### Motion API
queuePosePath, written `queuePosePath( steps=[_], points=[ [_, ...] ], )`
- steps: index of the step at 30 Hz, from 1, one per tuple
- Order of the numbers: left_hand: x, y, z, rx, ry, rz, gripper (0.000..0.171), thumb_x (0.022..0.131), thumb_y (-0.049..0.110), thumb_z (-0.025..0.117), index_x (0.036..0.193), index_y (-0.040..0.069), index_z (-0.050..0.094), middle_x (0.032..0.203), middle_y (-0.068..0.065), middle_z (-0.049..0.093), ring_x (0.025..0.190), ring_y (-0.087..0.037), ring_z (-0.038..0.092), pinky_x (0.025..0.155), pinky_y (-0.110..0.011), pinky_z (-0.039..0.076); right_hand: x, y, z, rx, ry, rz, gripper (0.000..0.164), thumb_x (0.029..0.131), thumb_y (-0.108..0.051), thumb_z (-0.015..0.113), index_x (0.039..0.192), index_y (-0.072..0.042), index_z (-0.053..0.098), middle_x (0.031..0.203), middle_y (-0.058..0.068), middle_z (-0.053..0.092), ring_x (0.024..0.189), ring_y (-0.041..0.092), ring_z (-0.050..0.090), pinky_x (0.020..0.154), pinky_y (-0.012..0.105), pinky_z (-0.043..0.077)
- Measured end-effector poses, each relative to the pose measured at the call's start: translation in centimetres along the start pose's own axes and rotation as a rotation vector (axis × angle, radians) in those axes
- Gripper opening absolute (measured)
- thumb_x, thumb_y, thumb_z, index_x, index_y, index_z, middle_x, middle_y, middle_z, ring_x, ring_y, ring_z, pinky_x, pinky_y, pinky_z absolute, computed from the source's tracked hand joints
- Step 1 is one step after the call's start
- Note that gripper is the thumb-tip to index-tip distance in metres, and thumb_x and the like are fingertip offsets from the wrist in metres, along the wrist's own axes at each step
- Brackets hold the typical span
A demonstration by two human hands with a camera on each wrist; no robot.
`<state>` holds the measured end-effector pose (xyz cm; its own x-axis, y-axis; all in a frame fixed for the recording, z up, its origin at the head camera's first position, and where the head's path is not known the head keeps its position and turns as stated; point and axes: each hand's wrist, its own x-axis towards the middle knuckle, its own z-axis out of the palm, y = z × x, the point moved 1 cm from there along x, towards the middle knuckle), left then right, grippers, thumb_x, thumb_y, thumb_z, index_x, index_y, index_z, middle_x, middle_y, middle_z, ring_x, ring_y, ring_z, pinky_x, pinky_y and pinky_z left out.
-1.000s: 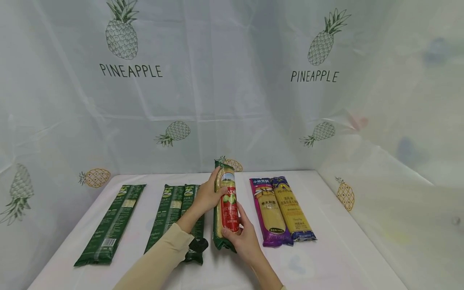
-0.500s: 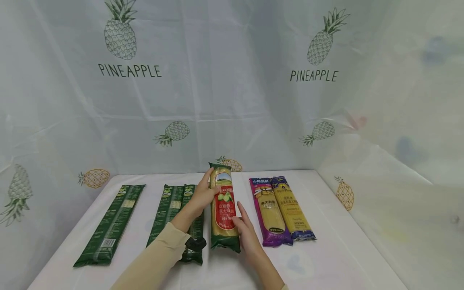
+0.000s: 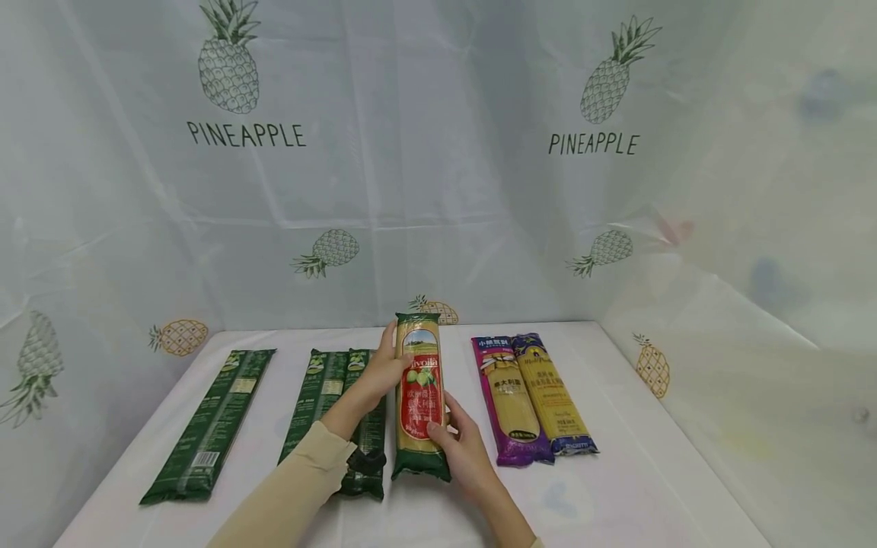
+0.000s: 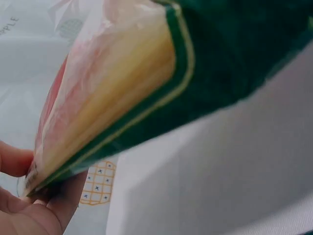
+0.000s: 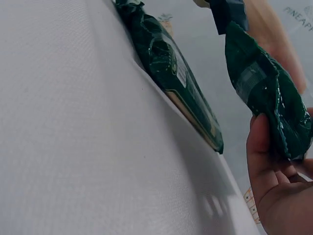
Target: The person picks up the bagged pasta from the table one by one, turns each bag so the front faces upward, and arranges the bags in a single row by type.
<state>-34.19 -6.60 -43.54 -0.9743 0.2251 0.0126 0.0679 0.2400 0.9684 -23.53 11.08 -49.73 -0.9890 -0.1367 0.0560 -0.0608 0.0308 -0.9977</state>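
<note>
A pack of spaghetti with a red label and green ends is held up over the table, its printed front toward the head camera. My left hand grips its upper left side, thumb over the front. Lower on the right side, my right hand holds it with the thumb on the label. In the left wrist view the pack spans the upper part, and the left fingers pinch its far edge. The right wrist view shows the green end of the pack in the right hand.
Two dark green packs lie side by side just left of the held one, partly behind the left arm. Another green pack lies farther left. A purple pack and a yellow-blue pack lie together at right on the white table.
The spaghetti pack has turned its front toward the head camera and shifted slightly left. My right hand's fingers opened off its side half a second ago and now grip it again.
</note>
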Motion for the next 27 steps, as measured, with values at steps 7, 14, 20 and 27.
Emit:
queuePosePath(
  steps=[7,14,20,27],
  points=[
    [0.0,0.0,-0.4,0.025,-0.015,0.005,0.080,0.113,0.025,0.052,0.173,0.028,-0.001,0.153,-0.025,0.053,0.122,-0.038,0.067,0.104,-0.059,0.051,0.0,0.2,0.1,-0.011,0.024,-0.051,0.073,0.107,-0.021,0.066,0.170,-0.016,0.029,0.124,0.014,0.057,0.104,0.022,0.069,0.083,0.030,0.059],
    [-0.1,-0.6,-0.9,0.051,0.005,0.004,0.077,0.111,0.028,0.060,0.173,0.027,0.014,0.137,-0.022,0.058,0.100,-0.026,0.072,0.088,-0.048,0.061,-0.1,0.1,0.1,-0.017,0.033,-0.040,0.072,0.107,-0.019,0.065,0.170,-0.016,0.029,0.129,0.016,0.057,0.106,0.023,0.069,0.084,0.030,0.060],
    [0.4,-1.0,-0.4,0.000,0.018,-0.013,0.076,0.108,0.022,0.065,0.172,0.021,0.023,0.127,-0.020,0.059,0.097,-0.027,0.072,0.084,-0.045,0.062,-0.5,-0.2,-0.1,-0.092,0.056,-0.026,0.072,0.107,-0.021,0.066,0.169,-0.011,0.030,0.125,0.016,0.060,0.102,0.022,0.069,0.081,0.031,0.059],
    [1.3,-1.0,0.6,0.002,-0.008,-0.005,0.074,0.108,0.016,0.065,0.170,0.012,0.026,0.119,-0.020,0.061,0.094,-0.027,0.073,0.080,-0.043,0.063,-1.0,-1.5,-1.6,-0.319,0.078,-0.006,0.072,0.104,-0.028,0.072,0.165,-0.008,0.039,0.109,0.010,0.067,0.089,0.019,0.064,0.074,0.033,0.057]
  ],
)
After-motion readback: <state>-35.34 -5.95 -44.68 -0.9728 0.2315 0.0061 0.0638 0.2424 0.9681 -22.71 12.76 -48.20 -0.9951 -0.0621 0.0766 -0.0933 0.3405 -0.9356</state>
